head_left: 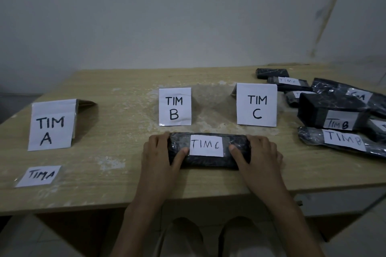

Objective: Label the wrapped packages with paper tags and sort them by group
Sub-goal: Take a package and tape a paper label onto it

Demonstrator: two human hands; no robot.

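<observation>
Wrapped package [208,161], tagged, held near the front edge of a pale wood-grain surface [117,183].
Surface: flat board with whitish worn patches; open room at left-centre, between the signs and the front edge. Pile of packages [332,110]: black glossy wrap, far right, cut off by the frame, several tags partly hidden. Standing paper signs, well apart: TIM A sign [51,125], TIM B sign [175,106], TIM C sign [257,104]. Wrapped package: oblong, crinkled black film, lying flat just before the TIM B sign. Left hand [158,152] and right hand [259,152]: each clamped on one end, thumbs flanking the white TIM C tag [206,145]. Loose TIM A tag [39,175]: flat, near left.
</observation>
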